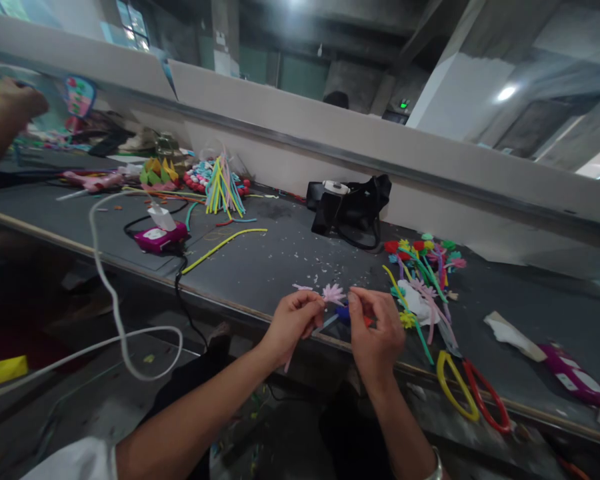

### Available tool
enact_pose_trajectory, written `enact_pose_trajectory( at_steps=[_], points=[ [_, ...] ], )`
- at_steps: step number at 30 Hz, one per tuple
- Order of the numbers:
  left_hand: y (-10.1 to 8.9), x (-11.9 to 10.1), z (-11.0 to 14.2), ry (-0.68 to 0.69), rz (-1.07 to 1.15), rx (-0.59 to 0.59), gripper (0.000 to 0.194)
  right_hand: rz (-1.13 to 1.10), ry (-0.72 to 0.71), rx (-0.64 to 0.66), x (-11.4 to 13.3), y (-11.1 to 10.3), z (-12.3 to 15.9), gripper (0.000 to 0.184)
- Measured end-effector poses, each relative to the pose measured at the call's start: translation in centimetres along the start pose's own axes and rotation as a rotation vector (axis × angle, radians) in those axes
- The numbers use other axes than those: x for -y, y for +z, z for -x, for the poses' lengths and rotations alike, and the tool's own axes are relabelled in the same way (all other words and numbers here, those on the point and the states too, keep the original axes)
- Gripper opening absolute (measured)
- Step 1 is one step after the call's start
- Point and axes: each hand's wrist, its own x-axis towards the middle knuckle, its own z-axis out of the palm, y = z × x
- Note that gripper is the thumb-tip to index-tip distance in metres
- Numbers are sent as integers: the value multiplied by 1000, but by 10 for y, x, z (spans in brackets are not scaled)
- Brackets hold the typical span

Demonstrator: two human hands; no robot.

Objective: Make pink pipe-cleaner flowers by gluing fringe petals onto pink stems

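My left hand (pixel 295 317) pinches a pale pink flower (pixel 333 293) of fuzzy pipe cleaner, its stem hanging below my fist. At the flower's right side, my right hand (pixel 376 327) has thumb and forefinger closed at a petal tip. A blue piece (pixel 343 312) lies partly hidden behind my hands, near the table edge. To the right is a heap of colourful pipe-cleaner flowers (pixel 425 257). Scissors (pixel 473 393) with one yellow and one red handle jut over the table edge.
Left on the table (pixel 260 260) are a purple power strip (pixel 160 237), a white cable (pixel 105 280), a yellow pipe cleaner (pixel 225 248) and a pipe-cleaner bundle (pixel 223 193). A black bag (pixel 365 207) stands at the back. Another person's hand (pixel 23 100) is far left.
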Motion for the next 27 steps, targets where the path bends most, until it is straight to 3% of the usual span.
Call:
enact_pose_trajectory(
  at_steps=[3,8,19,27],
  points=[
    [0,-1,0,-33,82,47,17,-2,83,-60,1,-4,-1,13],
    [-2,-2,-1,-54,192,91,19,-56,263,-34,1,-3,1,24],
    [-3,-4,0,-30,255,68,21,-368,656,215,-7,17,11,37],
    [-4,-4,0,1,211,4,23,-471,724,268,-2,23,13,37]
  ],
)
